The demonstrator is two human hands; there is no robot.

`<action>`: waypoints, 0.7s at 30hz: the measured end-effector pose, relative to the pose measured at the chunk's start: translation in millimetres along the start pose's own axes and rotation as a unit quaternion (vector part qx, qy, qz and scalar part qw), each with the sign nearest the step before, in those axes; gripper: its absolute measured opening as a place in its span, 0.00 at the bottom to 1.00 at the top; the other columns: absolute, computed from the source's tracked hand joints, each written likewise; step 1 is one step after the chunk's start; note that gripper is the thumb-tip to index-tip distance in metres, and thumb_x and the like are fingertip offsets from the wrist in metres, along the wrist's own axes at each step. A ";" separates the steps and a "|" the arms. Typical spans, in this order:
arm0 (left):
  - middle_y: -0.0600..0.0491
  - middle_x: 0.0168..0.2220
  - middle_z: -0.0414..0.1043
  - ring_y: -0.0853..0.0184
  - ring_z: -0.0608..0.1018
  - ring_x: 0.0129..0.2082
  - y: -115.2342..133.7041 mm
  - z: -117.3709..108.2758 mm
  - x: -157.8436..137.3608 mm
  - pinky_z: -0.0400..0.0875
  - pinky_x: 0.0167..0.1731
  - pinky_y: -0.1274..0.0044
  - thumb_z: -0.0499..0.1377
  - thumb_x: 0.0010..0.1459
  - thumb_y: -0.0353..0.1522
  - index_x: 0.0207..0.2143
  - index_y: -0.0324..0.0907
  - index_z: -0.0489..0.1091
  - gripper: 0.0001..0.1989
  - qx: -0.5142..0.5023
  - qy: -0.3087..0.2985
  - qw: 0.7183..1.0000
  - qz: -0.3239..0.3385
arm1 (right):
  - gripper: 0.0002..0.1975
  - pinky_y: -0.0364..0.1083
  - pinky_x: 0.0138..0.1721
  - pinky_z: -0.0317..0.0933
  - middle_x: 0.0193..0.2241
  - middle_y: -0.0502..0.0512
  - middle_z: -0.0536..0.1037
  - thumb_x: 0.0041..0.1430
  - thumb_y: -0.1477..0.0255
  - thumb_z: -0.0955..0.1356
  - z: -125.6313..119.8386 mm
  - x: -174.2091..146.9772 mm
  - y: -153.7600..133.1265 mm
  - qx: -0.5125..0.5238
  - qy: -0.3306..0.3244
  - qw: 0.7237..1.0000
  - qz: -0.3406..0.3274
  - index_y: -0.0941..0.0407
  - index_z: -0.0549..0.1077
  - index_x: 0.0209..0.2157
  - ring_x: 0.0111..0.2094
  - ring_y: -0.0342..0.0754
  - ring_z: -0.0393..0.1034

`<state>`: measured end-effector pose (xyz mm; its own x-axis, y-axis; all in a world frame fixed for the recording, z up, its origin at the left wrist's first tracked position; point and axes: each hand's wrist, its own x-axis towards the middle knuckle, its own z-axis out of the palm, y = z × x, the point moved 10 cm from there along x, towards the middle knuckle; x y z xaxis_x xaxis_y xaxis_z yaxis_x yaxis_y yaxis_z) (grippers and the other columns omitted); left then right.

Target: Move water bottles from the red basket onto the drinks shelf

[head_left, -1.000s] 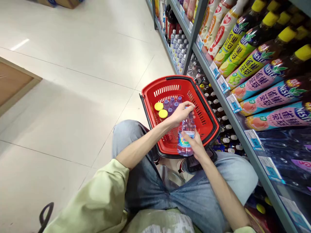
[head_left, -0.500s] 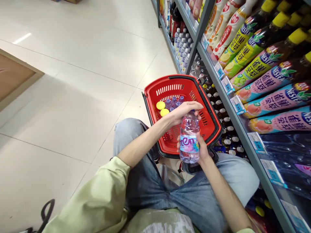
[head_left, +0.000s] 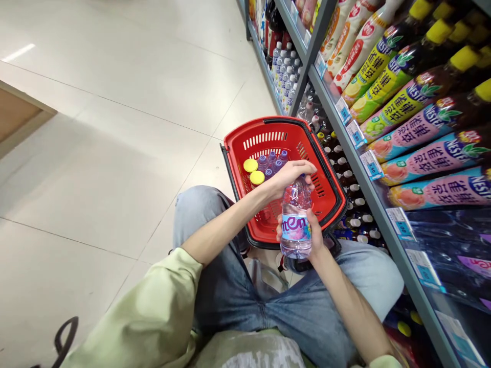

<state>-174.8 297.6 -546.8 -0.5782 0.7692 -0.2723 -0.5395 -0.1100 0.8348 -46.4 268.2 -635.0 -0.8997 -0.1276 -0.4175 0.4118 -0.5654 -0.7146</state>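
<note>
A clear water bottle [head_left: 294,207] with a blue and pink label leans tilted in front of me, its base toward my lap. My right hand [head_left: 315,232] wraps round its lower body at the label. Over the top end lies my left hand [head_left: 293,174], its fingers curled round the cap and neck, which it mostly hides. Both hands are above the near part of a red shopping basket [head_left: 268,128]. Inside that basket stand several small bottles with purple caps [head_left: 272,162] and two bright yellow round lids [head_left: 253,171].
Along the right runs a grey shelf rack [head_left: 356,148] with slanting tea bottles [head_left: 418,122] and price tags. More bottles [head_left: 351,199] stand on the level below. A wooden-edged board [head_left: 23,117] lies at the left on the tiled floor [head_left: 126,168]. A dark strap [head_left: 65,337] shows lower left.
The view has shifted slightly, so everything sits a little further left. Both hands keep the same hold on the bottle.
</note>
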 end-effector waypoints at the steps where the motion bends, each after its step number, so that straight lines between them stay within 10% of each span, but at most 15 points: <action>1: 0.60 0.19 0.68 0.69 0.78 0.21 -0.6 -0.4 0.2 0.72 0.25 0.79 0.62 0.60 0.27 0.33 0.40 0.70 0.03 0.000 0.002 1.000 -0.003 | 0.42 0.53 0.35 0.75 0.32 0.62 0.81 0.53 0.33 0.62 0.8 -0.2 -0.6 -0.005 -0.001 1.000 0.003 0.57 0.76 0.46 0.37 0.58 0.79; 8: 0.60 0.19 0.68 0.69 0.78 0.22 -2.4 -3.4 4.2 0.71 0.25 0.78 0.60 0.63 0.26 0.34 0.40 0.70 0.03 -0.001 0.001 1.000 -0.002 | 0.38 0.53 0.36 0.75 0.30 0.61 0.81 0.53 0.35 0.65 7.4 -1.3 -8.6 -0.018 -0.007 1.000 -0.003 0.57 0.75 0.40 0.37 0.58 0.80; 11: 0.58 0.20 0.70 0.70 0.78 0.22 3.6 -5.0 4.2 0.71 0.27 0.78 0.59 0.63 0.25 0.33 0.39 0.70 0.04 0.035 0.007 0.999 0.025 | 0.32 0.52 0.38 0.75 0.32 0.60 0.82 0.51 0.41 0.71 -10.1 -0.4 -22.4 -0.072 0.090 0.992 -0.059 0.56 0.75 0.42 0.36 0.57 0.80; 17: 0.55 0.26 0.76 0.72 0.78 0.27 8.3 -15.9 2.1 0.70 0.32 0.79 0.68 0.55 0.25 0.37 0.40 0.69 0.11 0.127 0.112 0.980 0.107 | 0.39 0.56 0.50 0.70 0.45 0.61 0.82 0.44 0.54 0.80 -45.1 -20.7 -73.0 -0.370 0.356 0.827 -0.229 0.55 0.70 0.54 0.43 0.58 0.78; 21: 0.59 0.23 0.73 0.73 0.77 0.24 4.2 -20.6 2.1 0.69 0.29 0.80 0.69 0.56 0.30 0.38 0.42 0.66 0.14 0.094 0.147 0.976 0.131 | 0.41 0.56 0.50 0.70 0.48 0.62 0.81 0.45 0.55 0.80 -46.1 -18.1 -76.3 -0.395 0.349 0.816 -0.237 0.54 0.68 0.57 0.44 0.57 0.77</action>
<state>-190.9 285.8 -553.7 -0.8469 0.5130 -0.1402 -0.2439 -0.1404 0.9596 -54.9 351.1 -598.8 -0.7971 0.6038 -0.0098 0.2537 0.3201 -0.9128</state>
